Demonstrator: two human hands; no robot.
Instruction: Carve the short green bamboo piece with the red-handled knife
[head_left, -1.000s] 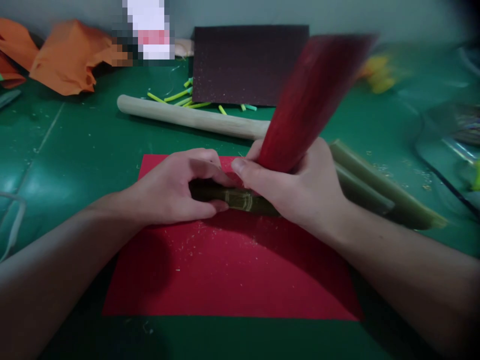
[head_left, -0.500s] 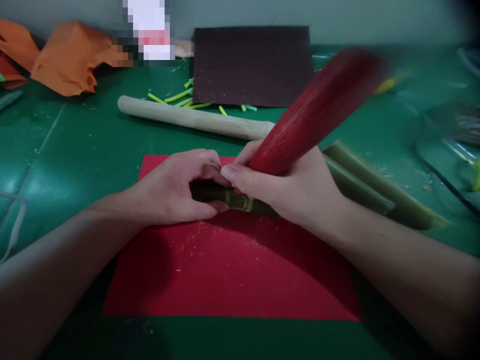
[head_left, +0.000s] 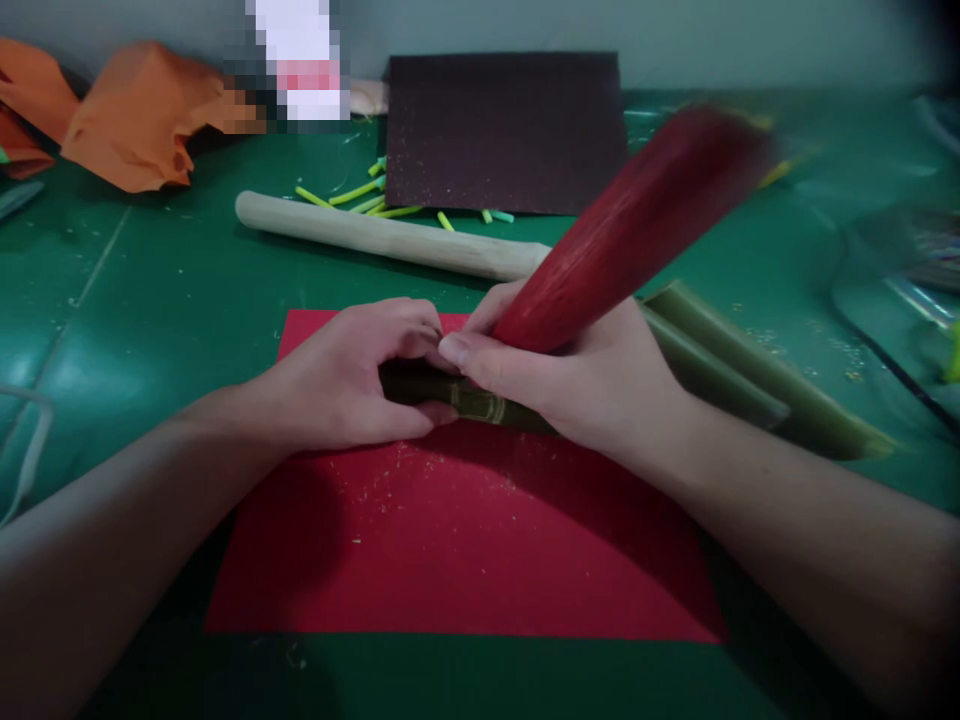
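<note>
A dark green piece of bamboo (head_left: 480, 403) with a pale ringed node lies across the red sheet (head_left: 450, 560). My left hand (head_left: 360, 375) grips its left part, thumb on the near side and fingers curled over the far side. Held like a pen in my right hand (head_left: 570, 370) is a thick red tapered tool (head_left: 622, 235), leaning up and to the right. Its working tip is hidden behind my thumb and fingers, close above the bamboo. Where the tip touches I cannot tell. Small pale shavings are scattered on the sheet.
Beyond my hands lie a pale wooden rod (head_left: 390, 240), a dark board (head_left: 502, 130) and several yellow-green sticks (head_left: 356, 192). Split green bamboo (head_left: 772, 375) rests to the right. Crumpled orange paper (head_left: 135, 120) is at the far left, on the green table (head_left: 172, 260).
The red tool's upper end has swung slightly downward and to the right, while my right fingers shifted very little. My left hand and the bamboo have stayed in place.
</note>
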